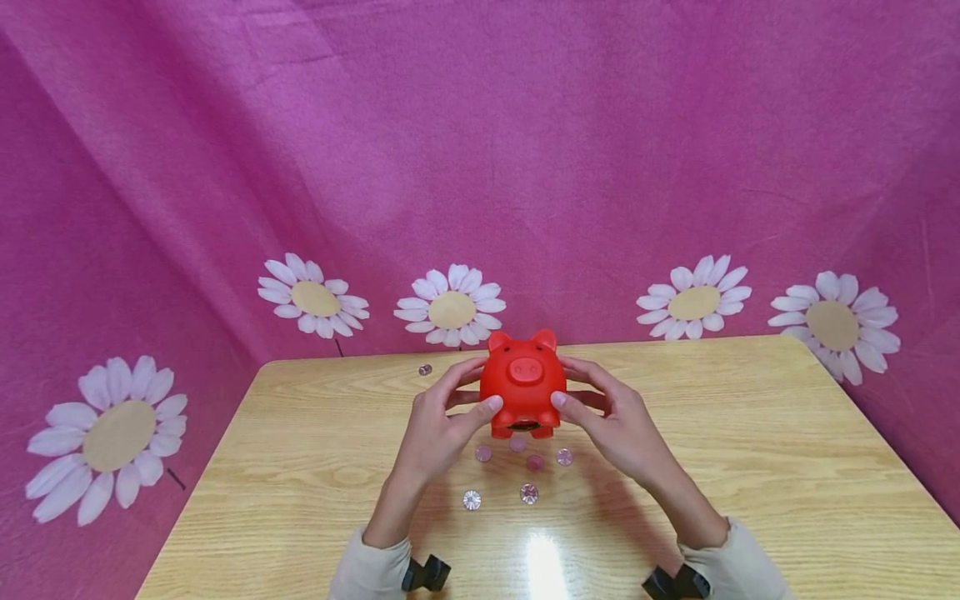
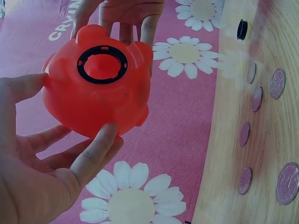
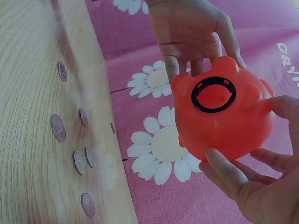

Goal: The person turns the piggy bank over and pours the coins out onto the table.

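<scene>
A red piggy bank (image 1: 522,375) is held up over the table between both hands, its snout toward the head camera. My left hand (image 1: 442,421) grips its left side, with the thumb near the front leg and the fingers behind. On the other side my right hand (image 1: 618,417) grips it the same way. Its underside has an uncovered round hole with a black ring (image 2: 122,58), seen in both wrist views. Below lie several silver coins (image 1: 529,494). A small black plug (image 2: 242,29) is on the table in the left wrist view.
The wooden table (image 1: 315,467) reaches back to a pink cloth (image 1: 525,167) printed with white daisies. One more coin (image 1: 425,369) lies near the far edge, left of the piggy bank. Dark wrist mounts (image 1: 426,573) sit by the sleeves.
</scene>
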Available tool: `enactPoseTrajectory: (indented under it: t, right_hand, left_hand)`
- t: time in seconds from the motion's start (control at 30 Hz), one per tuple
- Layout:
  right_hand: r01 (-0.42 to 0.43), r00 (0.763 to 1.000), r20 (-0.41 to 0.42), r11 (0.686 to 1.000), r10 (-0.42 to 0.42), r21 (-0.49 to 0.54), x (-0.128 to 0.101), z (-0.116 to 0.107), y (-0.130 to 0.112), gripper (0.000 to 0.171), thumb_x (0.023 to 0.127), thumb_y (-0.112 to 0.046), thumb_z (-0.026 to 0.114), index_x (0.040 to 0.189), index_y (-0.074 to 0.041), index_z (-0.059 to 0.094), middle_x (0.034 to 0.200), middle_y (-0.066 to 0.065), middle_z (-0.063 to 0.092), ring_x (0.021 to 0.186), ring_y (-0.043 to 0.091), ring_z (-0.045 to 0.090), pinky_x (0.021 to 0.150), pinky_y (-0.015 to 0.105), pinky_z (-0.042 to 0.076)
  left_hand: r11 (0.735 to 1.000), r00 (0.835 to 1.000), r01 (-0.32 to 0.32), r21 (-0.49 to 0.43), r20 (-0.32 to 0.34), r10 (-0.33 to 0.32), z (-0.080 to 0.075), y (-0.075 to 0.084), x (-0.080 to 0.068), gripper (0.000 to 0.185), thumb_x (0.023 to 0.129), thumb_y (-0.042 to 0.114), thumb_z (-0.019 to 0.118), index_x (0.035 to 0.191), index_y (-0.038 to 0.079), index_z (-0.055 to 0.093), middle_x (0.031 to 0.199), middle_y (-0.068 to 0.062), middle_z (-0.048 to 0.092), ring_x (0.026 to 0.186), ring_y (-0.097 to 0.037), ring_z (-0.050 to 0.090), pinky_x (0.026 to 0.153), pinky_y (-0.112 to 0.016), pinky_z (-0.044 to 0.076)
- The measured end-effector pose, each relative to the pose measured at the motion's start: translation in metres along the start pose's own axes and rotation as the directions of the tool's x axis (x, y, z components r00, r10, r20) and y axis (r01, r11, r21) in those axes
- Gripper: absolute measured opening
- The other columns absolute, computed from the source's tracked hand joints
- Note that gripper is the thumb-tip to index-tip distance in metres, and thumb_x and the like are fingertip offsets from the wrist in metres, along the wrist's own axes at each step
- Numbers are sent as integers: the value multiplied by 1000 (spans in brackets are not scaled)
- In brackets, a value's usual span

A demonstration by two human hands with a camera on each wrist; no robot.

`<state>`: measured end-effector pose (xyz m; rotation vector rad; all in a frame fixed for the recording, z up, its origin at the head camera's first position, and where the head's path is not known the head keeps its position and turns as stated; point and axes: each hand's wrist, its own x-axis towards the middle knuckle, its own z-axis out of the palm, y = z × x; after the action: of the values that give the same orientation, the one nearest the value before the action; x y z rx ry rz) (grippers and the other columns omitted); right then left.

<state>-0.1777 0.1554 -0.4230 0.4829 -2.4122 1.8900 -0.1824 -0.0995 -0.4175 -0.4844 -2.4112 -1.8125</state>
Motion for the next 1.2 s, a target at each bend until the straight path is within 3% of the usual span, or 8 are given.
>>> enactPoseTrajectory:
  t: [0.27, 0.77, 0.87, 0.93, 1.0, 1.1, 1.17, 1.2]
  right_hand:
    - [30, 1000, 0, 999, -30, 36, 0, -1, 0, 54, 99, -13, 76, 150, -14, 59, 153, 13, 60, 131, 45, 66, 90, 33, 67]
    - [36, 999, 6, 993, -37, 113, -3, 4, 5, 53, 98, -9, 77, 147, -9, 58, 151, 15, 58, 134, 47, 62, 95, 34, 66]
    - [40, 999, 4, 994, -41, 101, -3, 5, 5, 52, 98, -9, 77, 147, -9, 59, 150, 10, 59, 132, 40, 65, 95, 33, 65]
    - [74, 997, -13, 992, -73, 102, -4, 5, 3, 52, 97, -5, 78, 146, -9, 60, 147, 4, 61, 131, 28, 67, 96, 30, 64]
    - [181, 983, -45, 975, -177, 130, -6, 6, 0, 57, 91, 4, 80, 144, -5, 60, 148, 3, 61, 133, 20, 66, 99, 29, 63]
    - [418, 908, -95, 889, -407, 188, -8, 4, -9, 68, 78, 21, 81, 140, 7, 59, 151, 14, 59, 138, 19, 63, 105, 32, 60]
    - [519, 855, -107, 829, -508, 209, -7, 2, -14, 72, 71, 28, 80, 137, 12, 59, 153, 20, 56, 142, 23, 60, 107, 35, 58]
    - [533, 846, -106, 820, -523, 209, -6, 1, -16, 73, 69, 29, 80, 137, 12, 59, 153, 20, 56, 142, 23, 60, 107, 35, 58]
  left_hand:
    - [993, 998, -55, -109, 36, 60, -1, -3, 0, 57, 97, 13, 74, 152, 14, 58, 150, -14, 62, 127, -40, 67, 89, -35, 68]
    - [990, 994, -103, -97, 13, 105, 3, -10, -5, 60, 96, 15, 78, 152, 12, 58, 149, -13, 64, 128, -40, 67, 93, -36, 66]
    - [991, 995, -102, -85, 12, 104, 4, -10, -4, 59, 96, 16, 78, 151, 13, 58, 148, -13, 65, 127, -37, 68, 93, -36, 66]
    - [986, 989, -148, -79, 2, 149, 3, -10, -4, 58, 95, 15, 78, 150, 12, 59, 147, -13, 65, 127, -32, 67, 94, -33, 66]
    - [959, 964, -266, -99, -14, 265, 2, -7, -4, 60, 92, 10, 79, 148, 6, 59, 150, -18, 62, 132, -31, 65, 100, -35, 64]
    - [863, 878, -477, -165, -38, 478, -3, 0, -3, 63, 86, 3, 81, 144, -4, 57, 154, -27, 54, 141, -34, 58, 110, -42, 59]
    - [812, 832, -548, -200, -37, 553, -6, 4, -1, 66, 83, 0, 82, 143, -6, 56, 157, -29, 49, 147, -34, 53, 113, -45, 56]
    - [807, 828, -554, -207, -34, 560, -7, 5, 0, 65, 82, -1, 81, 143, -5, 56, 158, -28, 49, 148, -32, 52, 114, -45, 55]
